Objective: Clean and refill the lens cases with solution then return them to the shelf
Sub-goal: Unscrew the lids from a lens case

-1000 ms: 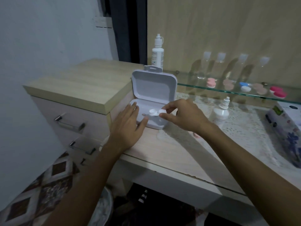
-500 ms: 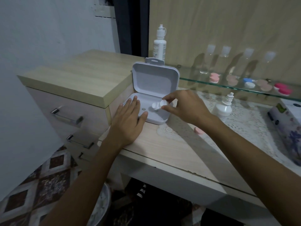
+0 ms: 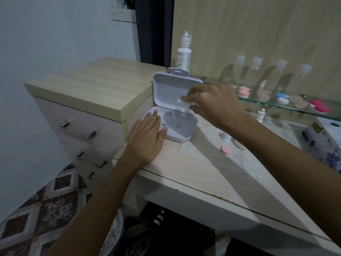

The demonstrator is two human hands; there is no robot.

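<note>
A white hinged box (image 3: 177, 130) stands open on the desk, its lid upright. My left hand (image 3: 147, 139) rests flat on the box's near left corner, fingers straight. Above the box tray, my right hand (image 3: 214, 102) pinches a small white lens case (image 3: 181, 102) between its fingertips. Most of that case is hidden by my fingers. On the glass shelf (image 3: 276, 106) lie several lens cases, pink (image 3: 243, 91), blue and white (image 3: 282, 98) and red (image 3: 320, 107). A tall solution bottle (image 3: 184, 52) stands behind the box.
A pink cap (image 3: 227, 150) and a small white dropper bottle (image 3: 260, 115) sit on the lace mat to the right of the box. A floral tissue box (image 3: 324, 143) is at the far right. A drawer cabinet (image 3: 83, 115) adjoins the desk on the left.
My right hand has lifted the white lens case up out of the box tray, toward the lid. My left hand has stayed on the box corner.
</note>
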